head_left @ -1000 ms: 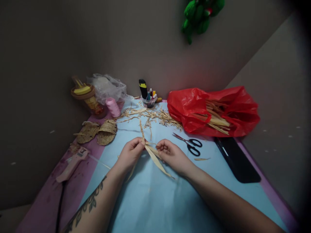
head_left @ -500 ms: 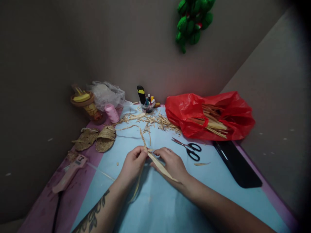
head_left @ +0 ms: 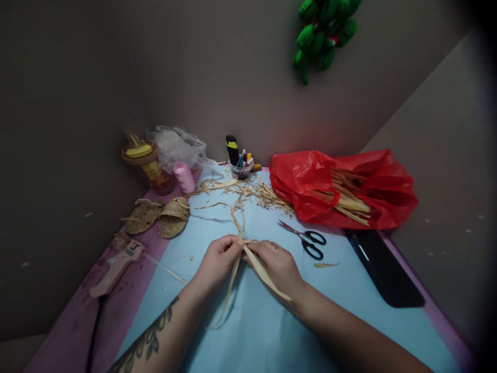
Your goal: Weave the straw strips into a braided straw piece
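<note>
Low over the blue sheet, my left hand (head_left: 222,257) pinches a braid of dried plant fibre (head_left: 236,221) at its near end. My right hand (head_left: 276,265) is closed at the same spot, its fingertips on a broad pale fibre strip (head_left: 267,280) that trails back over the palm side toward the wrist. A thinner strand (head_left: 229,298) hangs down between my hands. The braid runs away and left to a small woven slipper (head_left: 173,217); a second flat woven sole (head_left: 142,216) lies beside it.
Scissors (head_left: 306,239) lie right of my hands, near a black tray-like object (head_left: 384,269). A red plastic bag (head_left: 303,178) holds more fibre. Fibre scraps (head_left: 264,194), a pen cup (head_left: 241,170), pink thread (head_left: 184,177) and a lidded cup (head_left: 149,166) stand behind. A glue gun (head_left: 118,269) lies left.
My right hand has drawn in against my left, its fingers closing at the braid's end. The view has shifted slightly, moving the surroundings to the right.
</note>
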A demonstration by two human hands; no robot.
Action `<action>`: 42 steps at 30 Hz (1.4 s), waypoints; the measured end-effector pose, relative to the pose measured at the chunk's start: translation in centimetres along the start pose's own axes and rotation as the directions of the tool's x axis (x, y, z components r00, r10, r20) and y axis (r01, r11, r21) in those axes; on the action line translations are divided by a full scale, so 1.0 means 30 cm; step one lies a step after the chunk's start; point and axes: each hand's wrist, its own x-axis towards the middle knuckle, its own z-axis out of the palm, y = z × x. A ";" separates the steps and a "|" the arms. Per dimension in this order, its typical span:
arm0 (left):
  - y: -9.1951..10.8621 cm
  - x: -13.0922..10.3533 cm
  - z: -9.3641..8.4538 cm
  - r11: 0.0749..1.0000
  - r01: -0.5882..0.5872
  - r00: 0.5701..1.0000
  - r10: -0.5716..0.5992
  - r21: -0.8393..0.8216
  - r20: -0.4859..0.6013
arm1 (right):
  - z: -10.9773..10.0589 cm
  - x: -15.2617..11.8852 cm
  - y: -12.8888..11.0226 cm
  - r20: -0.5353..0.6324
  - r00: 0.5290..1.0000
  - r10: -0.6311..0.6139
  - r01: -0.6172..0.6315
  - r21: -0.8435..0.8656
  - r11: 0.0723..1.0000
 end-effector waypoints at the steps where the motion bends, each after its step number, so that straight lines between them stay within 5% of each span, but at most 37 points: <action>1: 0.000 -0.001 0.001 1.000 0.000 1.000 0.000 0.003 0.002 | 0.002 -0.002 0.001 0.004 1.000 0.001 -0.001 -0.009 1.000; 6: 0.017 -0.004 -0.005 0.994 -0.051 0.999 0.050 0.095 0.010 | -0.023 0.016 0.012 -0.072 0.992 0.100 -0.101 -0.015 0.995; 9: 0.029 -0.003 -0.015 0.972 -0.085 0.994 0.097 0.221 -0.042 | -0.074 0.044 0.007 -0.130 0.952 0.279 -0.266 0.107 0.958; 13: 0.032 -0.005 -0.022 0.897 -0.170 0.973 0.218 0.408 -0.074 | -0.135 0.067 -0.027 -0.021 0.881 0.473 -0.433 0.370 0.822; 16: 0.032 -0.012 -0.018 0.874 -0.206 0.969 0.243 0.441 -0.030 | -0.141 0.064 -0.052 0.110 0.886 0.451 -0.454 0.413 0.790; 21: 0.047 -0.022 -0.015 0.923 -0.161 0.981 0.110 0.350 0.160 | -0.108 0.060 -0.046 0.090 0.948 0.305 -0.317 0.345 0.883; 26: 0.059 -0.026 -0.026 0.932 -0.147 0.972 0.074 0.331 0.225 | -0.095 0.065 -0.008 0.262 0.876 0.406 -0.483 0.478 0.734; 33: 0.051 -0.023 -0.030 0.951 -0.126 0.970 0.059 0.284 0.236 | -0.079 0.061 0.018 0.378 0.854 0.359 -0.520 0.659 0.544; 42: 0.051 -0.022 -0.028 0.929 -0.153 0.967 0.072 0.336 0.243 | -0.066 0.062 0.009 0.382 0.810 0.446 -0.578 0.649 0.495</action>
